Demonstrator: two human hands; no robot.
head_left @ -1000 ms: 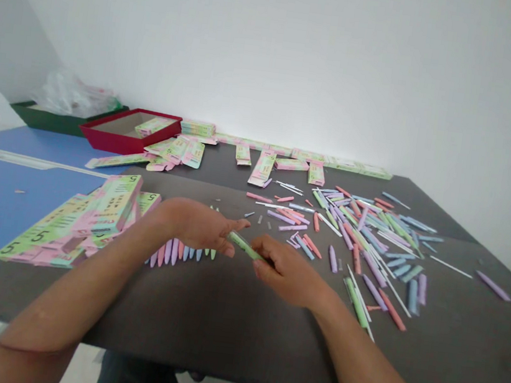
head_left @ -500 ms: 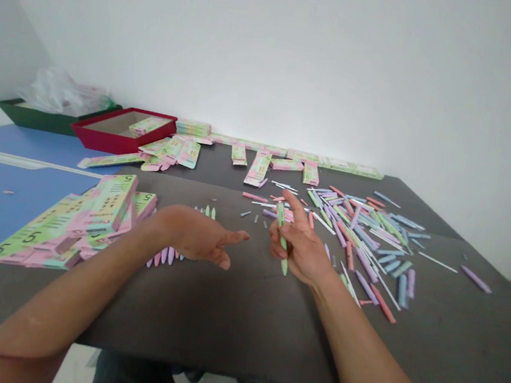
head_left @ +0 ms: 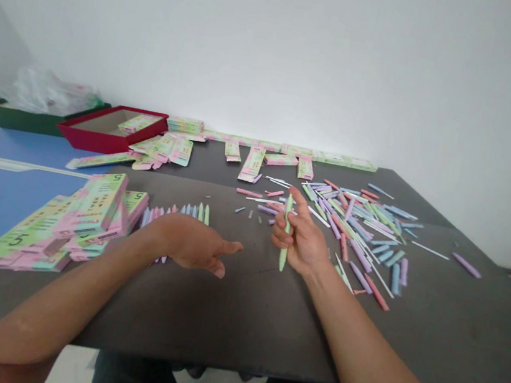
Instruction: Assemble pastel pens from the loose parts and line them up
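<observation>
Where the right hand (head_left: pixel 303 238) curls, green pen (head_left: pixel 284 248), upright

The right hand (head_left: pixel 303 238) holds a green stick (head_left: pixel 288 218) upright in its fingers (head_left: pixel 280 237). The open left hand (head_left: pixel 194 243) sits above the tabletop (head_left: pixel 238 321), near a row of pastel sticks (head_left: pixel 176 209).

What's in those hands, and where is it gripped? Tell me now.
The right hand holds a pale green stick upright, gripped around its middle by the fingers and thumb. The left hand holds nothing.
</observation>
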